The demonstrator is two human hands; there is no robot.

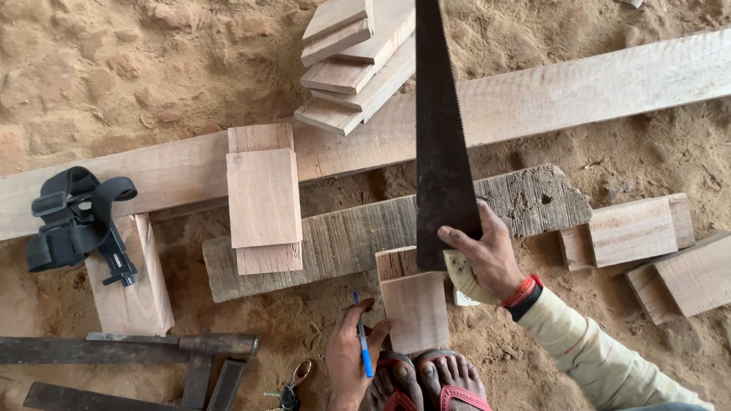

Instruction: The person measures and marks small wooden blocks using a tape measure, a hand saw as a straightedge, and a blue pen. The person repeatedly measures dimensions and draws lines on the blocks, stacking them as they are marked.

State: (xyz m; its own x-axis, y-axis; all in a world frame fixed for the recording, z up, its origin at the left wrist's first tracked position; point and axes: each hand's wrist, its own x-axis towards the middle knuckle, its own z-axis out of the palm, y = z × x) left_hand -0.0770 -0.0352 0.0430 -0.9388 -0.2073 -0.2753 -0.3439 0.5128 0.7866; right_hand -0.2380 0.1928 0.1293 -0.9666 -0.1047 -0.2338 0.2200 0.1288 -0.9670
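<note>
My right hand (pixel 487 255) grips the pale handle of a hand saw (pixel 440 129); its dark blade points away from me, across the planks. My left hand (pixel 352 354) holds a blue pen (pixel 362 341), its tip beside the left edge of a small wood block (pixel 415 304). That block rests partly on a weathered grey plank (pixel 343 240) and is pinned near my feet in red sandals (pixel 430 380). The saw's heel sits at the block's far right corner.
A long pale plank (pixel 579 91) crosses the sandy ground. Cut boards are stacked at the top (pixel 354 61) and in the centre-left (pixel 263 198). More blocks lie at right (pixel 632 230). A black strap mount (pixel 76 221) rests on a block at left; dark metal tools (pixel 137 354) and keys (pixel 289 388) lie at bottom left.
</note>
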